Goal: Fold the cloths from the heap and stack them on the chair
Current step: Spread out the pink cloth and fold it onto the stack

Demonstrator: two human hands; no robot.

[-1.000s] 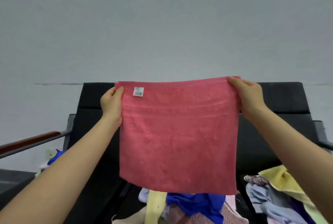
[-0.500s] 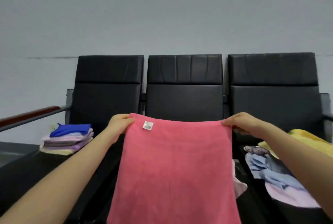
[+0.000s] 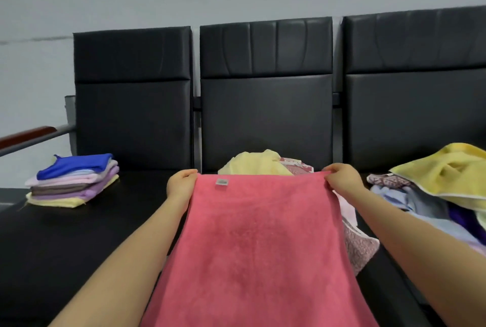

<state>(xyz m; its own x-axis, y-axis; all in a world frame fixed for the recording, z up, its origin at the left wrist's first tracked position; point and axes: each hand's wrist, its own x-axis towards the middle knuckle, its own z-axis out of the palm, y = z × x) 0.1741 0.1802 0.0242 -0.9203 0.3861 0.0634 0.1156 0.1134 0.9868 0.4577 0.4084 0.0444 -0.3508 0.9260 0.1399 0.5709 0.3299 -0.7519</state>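
Left hand (image 3: 181,184) and right hand (image 3: 342,182) each pinch a far corner of the pink towel (image 3: 260,242), spread toward the person over the middle seat, beside the heap (image 3: 431,184). Risk: uneven corners would skew the fold; folded stack (image 3: 73,182) waits on left chair.

Two forearms in view, both bare from the lower frame edge up to the wrists; no sleeve edge visible on either. Left hand (image 3: 181,184) bare; no ring, watch or band seen. Right hand (image 3: 342,180) likewise bare; no glove, no wrist strap; fingernails short and unpainted as far as can be told; upper arms lie outside the view.
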